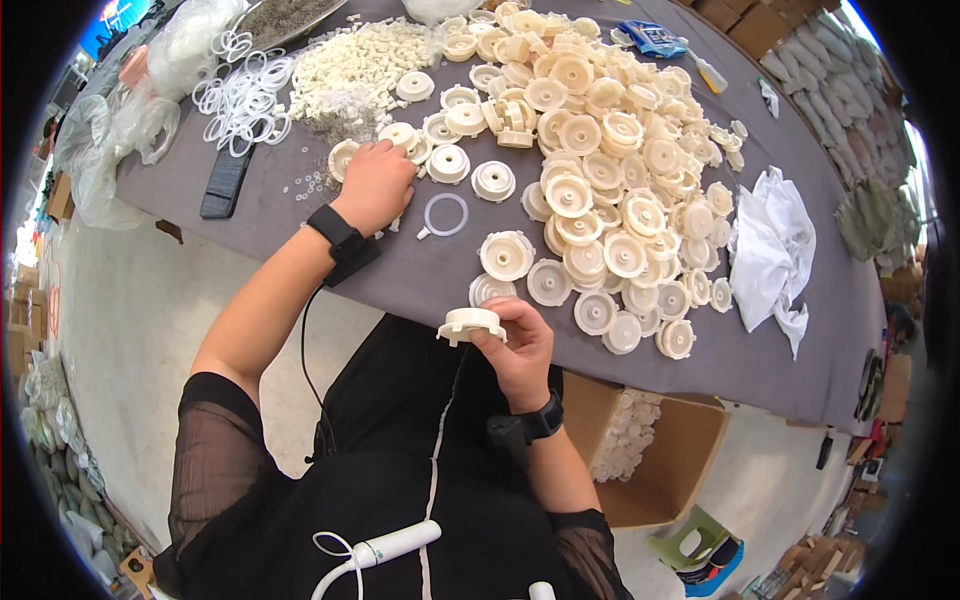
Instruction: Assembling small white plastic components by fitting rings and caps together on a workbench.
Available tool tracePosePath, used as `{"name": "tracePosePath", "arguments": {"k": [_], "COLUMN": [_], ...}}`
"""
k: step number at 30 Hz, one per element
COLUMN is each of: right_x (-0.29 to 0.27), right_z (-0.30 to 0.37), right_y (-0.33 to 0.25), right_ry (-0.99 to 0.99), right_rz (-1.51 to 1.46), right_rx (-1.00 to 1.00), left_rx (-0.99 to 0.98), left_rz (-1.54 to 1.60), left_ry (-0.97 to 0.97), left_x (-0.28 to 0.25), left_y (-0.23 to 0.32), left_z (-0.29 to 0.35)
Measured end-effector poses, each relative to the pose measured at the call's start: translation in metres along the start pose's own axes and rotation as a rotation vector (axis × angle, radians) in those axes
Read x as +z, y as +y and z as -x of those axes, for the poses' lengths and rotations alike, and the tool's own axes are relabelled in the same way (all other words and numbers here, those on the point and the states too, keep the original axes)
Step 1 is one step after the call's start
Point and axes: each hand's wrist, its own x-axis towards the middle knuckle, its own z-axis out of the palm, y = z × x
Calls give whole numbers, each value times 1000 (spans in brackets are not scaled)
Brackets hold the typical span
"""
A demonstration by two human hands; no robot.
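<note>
Near the table's front edge, my right hand (520, 345) grips an off-white round plastic cap (471, 322) with lugs around its rim, pinched between thumb and fingers and held edge-on. My left hand (376, 187) reaches over the table among loose caps and tiny clear rings, fingers bent downward. Its fingertips are hidden, so I cannot make out whether it holds anything. Close by it lie a white cap (448, 164), another white cap (493, 181) and a translucent ring with a tab (446, 215). A few caps (506, 256) rest just beyond my right hand.
A large heap of caps (600, 150) covers the table's middle right. Small cream parts (355, 70), white rings (245, 95) and a black phone-like block (226, 183) lie left. A white cloth bag (772, 250) is at right. Below stands an open cardboard box (680, 455).
</note>
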Motion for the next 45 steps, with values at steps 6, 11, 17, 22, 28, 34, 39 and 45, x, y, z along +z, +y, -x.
{"name": "tracePosePath", "arguments": {"k": [6, 11, 17, 22, 28, 34, 39, 45], "right_x": [-7, -11, -6, -12, -12, -3, -1, 5], "right_z": [-1, -2, -4, -8, -7, -5, 0, 5], "right_y": [-1, 0, -4, -7, -19, -28, -27, -33], "right_ry": [-20, -52, -21, 27, -29, -116, -94, -85], "right_rz": [167, 242, 317, 456, 615, 685, 706, 699], "right_rx": [-108, -133, -192, -237, -377, -486, -527, -481], "left_rx": [-82, -104, -80, 24, 145, 150, 107, 152], "left_rz": [-204, -140, -229, -11, 1220, 1429, 1398, 1320], "left_ry": [-37, 33, 36, 260, -190, -480, -458, -371], "left_x": [11, 8, 10, -8, -60, -71, -76, -81], "left_y": [0, -1, 1, 14, 68, 68, 72, 74], "left_z": [-10, -11, -9, -1, 41, 52, 57, 64]}}
